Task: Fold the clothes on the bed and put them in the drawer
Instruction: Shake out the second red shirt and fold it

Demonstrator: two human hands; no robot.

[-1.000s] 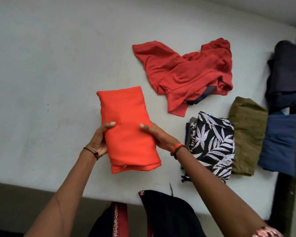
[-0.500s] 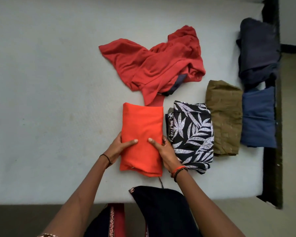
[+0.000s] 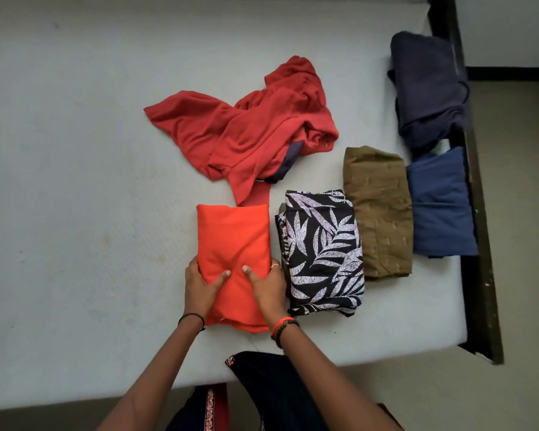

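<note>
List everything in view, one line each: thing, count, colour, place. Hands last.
mattress: one, pale grey, under everything
bed frame: one, dark, right edge
orange folded garment: one, orange, near middle, gripped
red garment: one, red, crumpled, beyond the orange one
leaf-print folded garment: one, black and white, right of orange one
olive folded garment: one, olive-brown, right of leaf print
blue folded garment: one, blue, by right edge
navy garment: one, dark navy, far right corner
left hand: one, grips orange garment's left side
right hand: one, grips its right side
</note>
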